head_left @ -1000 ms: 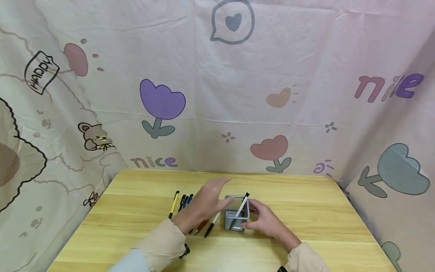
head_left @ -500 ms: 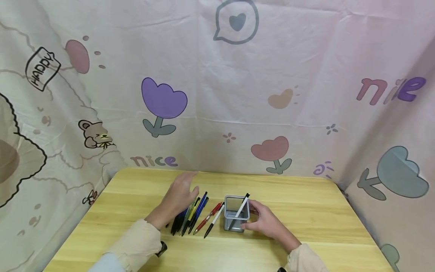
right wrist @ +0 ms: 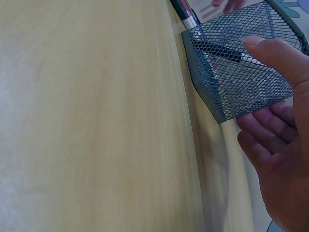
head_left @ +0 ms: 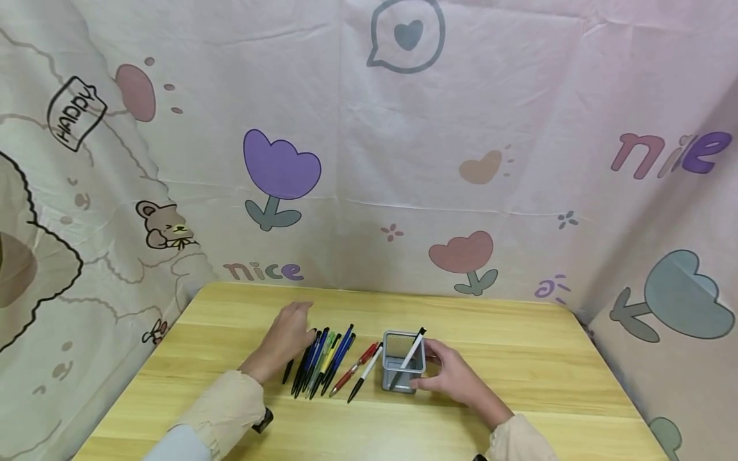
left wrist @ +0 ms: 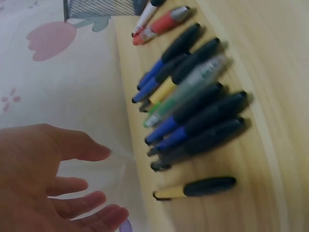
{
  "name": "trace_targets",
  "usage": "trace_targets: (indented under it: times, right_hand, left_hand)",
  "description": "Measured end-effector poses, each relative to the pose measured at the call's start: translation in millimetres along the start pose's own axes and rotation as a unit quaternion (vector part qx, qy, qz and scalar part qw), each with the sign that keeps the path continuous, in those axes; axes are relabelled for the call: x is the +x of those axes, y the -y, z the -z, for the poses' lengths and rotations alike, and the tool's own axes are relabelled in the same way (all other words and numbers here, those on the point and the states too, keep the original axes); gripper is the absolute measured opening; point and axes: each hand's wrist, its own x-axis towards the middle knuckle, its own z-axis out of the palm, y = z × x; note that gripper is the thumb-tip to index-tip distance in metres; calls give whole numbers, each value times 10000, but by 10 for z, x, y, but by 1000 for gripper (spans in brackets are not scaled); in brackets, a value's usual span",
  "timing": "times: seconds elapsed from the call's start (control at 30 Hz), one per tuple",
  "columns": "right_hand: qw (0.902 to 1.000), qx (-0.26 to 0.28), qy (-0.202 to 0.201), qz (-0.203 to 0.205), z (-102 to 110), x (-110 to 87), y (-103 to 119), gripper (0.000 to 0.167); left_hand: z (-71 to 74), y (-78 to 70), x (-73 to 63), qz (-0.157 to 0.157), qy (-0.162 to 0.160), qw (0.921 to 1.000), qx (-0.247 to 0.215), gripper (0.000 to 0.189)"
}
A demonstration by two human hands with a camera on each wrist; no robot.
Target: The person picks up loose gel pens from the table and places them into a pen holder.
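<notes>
My right hand [head_left: 450,374] holds a grey mesh pen holder [head_left: 402,380], which stands upright on the table. In the right wrist view, the thumb lies on one mesh side of the holder [right wrist: 246,72] and the other fingers are at another. One white pen [head_left: 412,351] with a black end leans inside it. My left hand [head_left: 286,333] hovers by the left end of a row of pens, with nothing in its fingers. In the left wrist view, a yellow-and-black pen [left wrist: 207,186] lies nearest that hand [left wrist: 58,179], apart from the row.
Several blue-and-black pens [head_left: 312,362], a green one and another yellow one lie side by side on the wooden table [head_left: 496,429]. A red pen [head_left: 353,370] and a white pen [head_left: 364,373] lie between them and the holder. A printed cloth [head_left: 357,160] hangs behind.
My left hand has moved left, away from the holder and across the row of pens to its left end. The right hand and the pen holder have stayed in place.
</notes>
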Motion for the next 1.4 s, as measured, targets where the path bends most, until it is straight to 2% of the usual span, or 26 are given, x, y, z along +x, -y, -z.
trace_targets:
  times: [0.13, 0.33, 0.57, 0.67, 1.07, 1.27, 1.4]
  right_hand:
    - [10000, 35, -21, 26, 2, 0, -3, 86]
    - [10000, 60, -7, -4, 1, 0, -6, 87]
    - [10000, 68, 44, 19, 3, 4, -11, 86]
    - [10000, 57, 37, 4, 8, 5, -13, 86]
    - [9999, 79, 120, -7, -27, 1, -18, 87]
    - [10000, 20, 47, -48, 10, 12, 9, 87]
    - [9999, 32, 71, -68, 6, 5, -11, 86]
  left_hand:
    - [-11, 98, 10, 180, 305, 9993, 139, 62]
    - [-42, 216, 16, 250, 645, 9970, 335, 53]
    - [-98, 290, 33, 416, 863, 9948, 340, 20]
    - [-104, 293, 43, 466, 880, 9946, 282, 14]
    - [-104, 330, 33, 912, 1036, 9904, -90, 29]
    - [-86, 316, 74, 902, 1013, 9905, -240, 42]
    - [-92, 315, 91, 908, 1066, 9898, -258, 43]
